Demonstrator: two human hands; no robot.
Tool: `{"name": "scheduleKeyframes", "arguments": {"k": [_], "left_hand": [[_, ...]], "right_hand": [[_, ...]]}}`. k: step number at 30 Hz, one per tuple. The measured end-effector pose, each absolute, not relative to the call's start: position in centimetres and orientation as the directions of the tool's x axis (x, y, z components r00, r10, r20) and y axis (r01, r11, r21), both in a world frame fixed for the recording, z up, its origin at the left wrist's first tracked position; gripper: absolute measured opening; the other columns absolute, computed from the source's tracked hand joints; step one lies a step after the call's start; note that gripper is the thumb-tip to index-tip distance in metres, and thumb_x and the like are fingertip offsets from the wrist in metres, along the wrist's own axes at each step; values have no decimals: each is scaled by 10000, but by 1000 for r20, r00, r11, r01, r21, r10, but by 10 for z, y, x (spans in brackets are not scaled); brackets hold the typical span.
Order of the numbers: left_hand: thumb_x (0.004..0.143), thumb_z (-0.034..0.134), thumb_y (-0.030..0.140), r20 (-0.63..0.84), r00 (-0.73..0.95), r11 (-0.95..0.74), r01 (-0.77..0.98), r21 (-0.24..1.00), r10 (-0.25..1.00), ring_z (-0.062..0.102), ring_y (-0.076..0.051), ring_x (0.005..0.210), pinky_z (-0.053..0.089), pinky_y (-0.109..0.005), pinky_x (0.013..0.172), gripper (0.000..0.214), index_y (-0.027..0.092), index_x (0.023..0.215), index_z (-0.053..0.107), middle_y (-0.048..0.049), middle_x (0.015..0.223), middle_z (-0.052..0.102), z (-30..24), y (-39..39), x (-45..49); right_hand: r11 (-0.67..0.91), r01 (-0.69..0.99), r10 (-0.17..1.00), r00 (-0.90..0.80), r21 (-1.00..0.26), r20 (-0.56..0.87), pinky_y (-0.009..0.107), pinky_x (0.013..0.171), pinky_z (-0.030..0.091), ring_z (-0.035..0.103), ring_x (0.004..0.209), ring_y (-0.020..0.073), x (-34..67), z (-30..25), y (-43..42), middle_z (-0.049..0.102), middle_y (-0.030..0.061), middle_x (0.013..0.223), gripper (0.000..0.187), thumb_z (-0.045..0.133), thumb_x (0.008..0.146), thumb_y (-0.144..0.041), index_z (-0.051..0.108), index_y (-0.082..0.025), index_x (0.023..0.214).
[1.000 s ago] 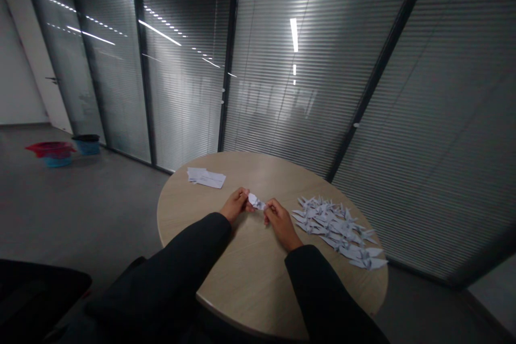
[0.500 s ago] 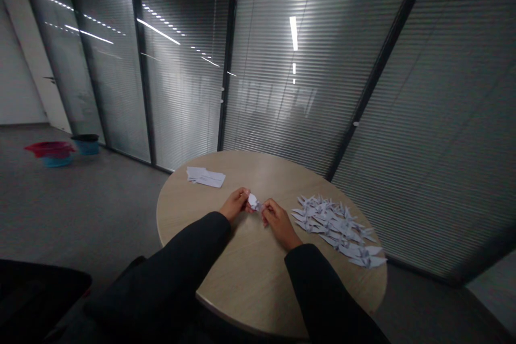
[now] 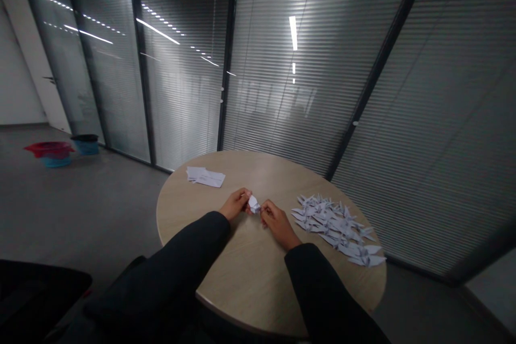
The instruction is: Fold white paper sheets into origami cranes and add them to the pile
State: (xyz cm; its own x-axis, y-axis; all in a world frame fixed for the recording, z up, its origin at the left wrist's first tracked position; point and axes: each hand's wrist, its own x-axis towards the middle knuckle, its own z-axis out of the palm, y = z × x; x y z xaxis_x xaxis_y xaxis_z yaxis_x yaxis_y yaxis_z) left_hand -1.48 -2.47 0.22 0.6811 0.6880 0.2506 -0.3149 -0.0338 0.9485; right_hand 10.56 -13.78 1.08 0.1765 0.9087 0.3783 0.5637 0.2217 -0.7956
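So here's the setup: a round, wood-look counter [image 3: 258, 274] with both hands right in the middle of it, black sleeves [image 3: 181, 252] running in from the bottom of the view. Between the hands sits a small folded white paper piece [image 3: 253, 205], held up off the counter. It's too small and tucked in to say exactly what shape it's at right now.

The left hand [image 3: 235, 203] is closed up on the paper's left side, and the right hand [image 3: 277, 222] is pinching in from the right, so both have hold of it. The hands are just apart, with the paper bridging the little gap.

Just to the right of the right hand there's a big loose pile of white origami cranes [image 3: 334, 228], spread across that side of the counter, not touching the hands. Up and left, past the left hand, lies a small stack of paper slips [image 3: 205, 177] near the far edge.

Behind the counter are glass partitions with slatted blinds [image 3: 282, 91]. Way off to the left, well apart from the counter, a red tub [image 3: 50, 147] and a blue bin [image 3: 86, 145] sit on the gray floor [image 3: 100, 209].
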Motion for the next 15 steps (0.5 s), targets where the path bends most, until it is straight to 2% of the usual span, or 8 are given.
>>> {"name": "scheduleKeyframes", "arguments": {"k": [8, 12, 15], "left_hand": [[666, 623, 576, 275, 629, -113, -286, 952, 727, 518, -96, 469, 428, -225, 461, 440, 169, 725, 466, 38, 557, 524, 0, -22, -13], [685, 609, 562, 289, 598, -161, -259, 952, 747, 534, -108, 525, 441, -221, 465, 417, 171, 713, 467, 25, 583, 533, 0, -21, -13], [699, 592, 565, 312, 585, -192, -259, 947, 748, 526, -106, 528, 447, -225, 468, 414, 168, 701, 475, 21, 591, 529, -1, -21, -13]], "right_hand": [[219, 505, 911, 201, -835, 360, 216, 498, 385, 497, 503, 111, 107, 6, -133, 520, -53, 587, 107, 462, 782, -325, 442, -221, 784], [212, 465, 914, 216, -859, 342, 218, 502, 408, 502, 516, 107, 106, 5, -132, 530, -48, 616, 176, 494, 789, -382, 451, -218, 837], [185, 440, 930, 211, -879, 302, 219, 516, 420, 508, 535, 104, 107, 5, -133, 539, -32, 627, 228, 503, 791, -432, 490, -204, 804]]}}
